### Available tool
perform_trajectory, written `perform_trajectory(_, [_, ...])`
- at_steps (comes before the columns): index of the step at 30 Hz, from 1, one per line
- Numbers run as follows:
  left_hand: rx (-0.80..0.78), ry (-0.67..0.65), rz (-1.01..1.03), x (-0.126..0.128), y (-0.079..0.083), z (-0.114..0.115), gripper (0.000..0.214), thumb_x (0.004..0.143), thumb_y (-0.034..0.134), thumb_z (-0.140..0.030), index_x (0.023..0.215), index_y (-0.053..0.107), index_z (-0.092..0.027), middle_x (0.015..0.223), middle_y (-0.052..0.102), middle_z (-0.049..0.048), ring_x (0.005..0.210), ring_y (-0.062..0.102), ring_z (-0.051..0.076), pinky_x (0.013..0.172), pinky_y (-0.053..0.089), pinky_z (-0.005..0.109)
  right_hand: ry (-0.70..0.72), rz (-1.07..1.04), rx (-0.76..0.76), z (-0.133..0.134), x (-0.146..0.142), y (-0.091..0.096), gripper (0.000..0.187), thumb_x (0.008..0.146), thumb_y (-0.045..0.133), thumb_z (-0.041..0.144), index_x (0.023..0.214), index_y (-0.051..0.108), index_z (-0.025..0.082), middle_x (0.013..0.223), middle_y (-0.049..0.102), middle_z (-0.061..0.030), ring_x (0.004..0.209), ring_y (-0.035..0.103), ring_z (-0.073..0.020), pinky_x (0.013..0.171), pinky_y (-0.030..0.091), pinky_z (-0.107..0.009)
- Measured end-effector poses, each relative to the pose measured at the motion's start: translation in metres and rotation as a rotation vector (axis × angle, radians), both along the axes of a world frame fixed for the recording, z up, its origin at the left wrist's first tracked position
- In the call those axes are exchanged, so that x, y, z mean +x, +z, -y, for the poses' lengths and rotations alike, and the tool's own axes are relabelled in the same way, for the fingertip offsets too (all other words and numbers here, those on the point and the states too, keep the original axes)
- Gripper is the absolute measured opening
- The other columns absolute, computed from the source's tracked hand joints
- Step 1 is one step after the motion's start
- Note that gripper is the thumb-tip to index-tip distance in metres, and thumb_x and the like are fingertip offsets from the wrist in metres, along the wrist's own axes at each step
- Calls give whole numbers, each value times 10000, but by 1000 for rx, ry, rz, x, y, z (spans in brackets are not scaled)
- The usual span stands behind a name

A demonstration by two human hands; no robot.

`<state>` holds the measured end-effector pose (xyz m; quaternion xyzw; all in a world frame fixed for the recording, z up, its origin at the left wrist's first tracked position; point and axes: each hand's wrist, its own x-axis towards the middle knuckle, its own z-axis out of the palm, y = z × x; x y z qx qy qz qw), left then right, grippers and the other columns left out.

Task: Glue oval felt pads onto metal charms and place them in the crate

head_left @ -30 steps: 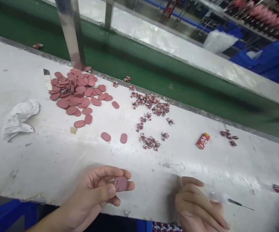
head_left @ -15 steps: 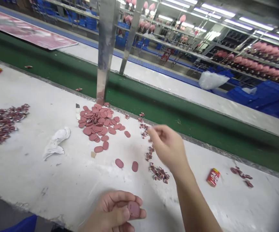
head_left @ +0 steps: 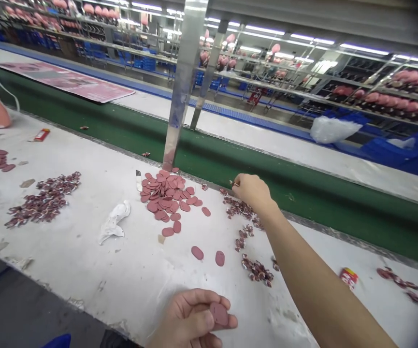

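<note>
My left hand [head_left: 190,319] is at the near edge of the white table [head_left: 122,275], holding a rose-coloured oval pad [head_left: 219,314] between thumb and fingers. My right hand [head_left: 252,192] reaches across to the far side, its fingertips pinched on a tiny piece over a scattered heap of small rose-and-silver pieces [head_left: 239,209]. A pile of oval pads [head_left: 163,195] lies left of that arm, with two loose pads [head_left: 205,255] nearer me.
A larger heap of small pieces [head_left: 44,203], a white cloth [head_left: 113,222], a small blade [head_left: 138,180] and a red packet [head_left: 349,278] lie on the table. Beyond its far edge run a green belt [head_left: 288,191] and a steel post [head_left: 181,82].
The view has swung left and up. My right hand has moved from the near table edge out to the small pieces. My left hand keeps the same pad.
</note>
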<state>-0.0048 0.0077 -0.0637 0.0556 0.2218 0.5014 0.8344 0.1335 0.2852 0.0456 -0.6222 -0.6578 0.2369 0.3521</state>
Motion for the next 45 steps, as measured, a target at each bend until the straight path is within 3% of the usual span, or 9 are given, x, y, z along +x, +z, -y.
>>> perform_trajectory(3, [-32, 15, -17, 0, 4, 2, 260, 709, 916, -259, 938, 811, -192, 1043, 799, 89, 973, 781, 237, 593, 545, 155, -54, -241, 37, 40, 10, 1, 111, 806, 746, 272, 766, 670, 201, 789, 663, -38, 699, 575, -149, 625, 486, -293])
perform_trajectory(7, [-62, 56, -69, 0, 11, 4, 245, 753, 884, -231, 981, 805, -186, 1101, 791, 103, 987, 776, 232, 649, 557, 161, -99, -618, 30, 143, 20, -13, 128, 779, 704, 346, 863, 644, 270, 858, 629, -1, 591, 525, -108, 452, 410, -228])
perform_trajectory(11, [-58, 22, -130, -1, 13, 4, 219, 782, 860, -216, 996, 811, -204, 1130, 791, 88, 1022, 767, 220, 685, 564, 156, -47, -996, -130, 237, 21, -34, 153, 750, 835, 269, 885, 764, 272, 751, 643, 11, 513, 571, -78, 434, 462, -175])
perform_trajectory(15, [1, -13, -184, -1, 12, 9, 235, 794, 853, -229, 1025, 812, -231, 1100, 805, 66, 1031, 763, 208, 714, 563, 159, -9, -1160, -359, 282, 23, -53, 163, 825, 816, 263, 981, 805, 309, 746, 699, -5, 578, 658, -99, 523, 549, -173])
perform_trajectory(20, [51, -20, -279, 1, 15, 16, 227, 794, 854, -241, 1016, 813, -265, 1127, 806, 30, 1023, 760, 186, 748, 571, 168, -11, -1263, -495, 302, 29, -59, 171, 869, 780, 324, 1035, 819, 333, 898, 782, -63, 649, 714, -136, 552, 588, -192])
perform_trajectory(24, [88, 2, -334, 3, 17, 18, 221, 801, 847, -233, 1014, 811, -277, 1133, 805, 27, 1007, 761, 178, 764, 583, 186, -2, -1080, -405, 305, 33, -61, 145, 877, 777, 281, 998, 830, 342, 946, 796, -58, 807, 756, -163, 706, 628, -207])
perform_trajectory(28, [192, 41, -344, 2, 15, 19, 243, 815, 821, -163, 1020, 804, -294, 1199, 780, 9, 1038, 754, 176, 835, 594, 211, 34, -846, -264, 304, 34, -59, 197, 857, 785, 228, 982, 820, 377, 952, 760, -5, 814, 723, -118, 673, 600, -137])
perform_trajectory(34, [352, 9, -346, -2, 16, 24, 320, 872, 737, -78, 1099, 786, -300, 1239, 755, 2, 1035, 750, 158, 968, 589, 272, 36, -700, -356, 308, 28, -50, 228, 861, 782, 253, 1042, 818, 388, 889, 769, 4, 742, 724, -124, 678, 615, -170])
perform_trajectory(45, [235, 20, -368, 0, 22, 24, 188, 789, 817, -52, 843, 812, -231, 1106, 818, 9, 926, 782, 138, 857, 613, 204, 44, -654, -363, 312, 30, -46, 203, 845, 795, 275, 1036, 826, 338, 912, 769, -37, 766, 743, -170, 668, 636, -226])
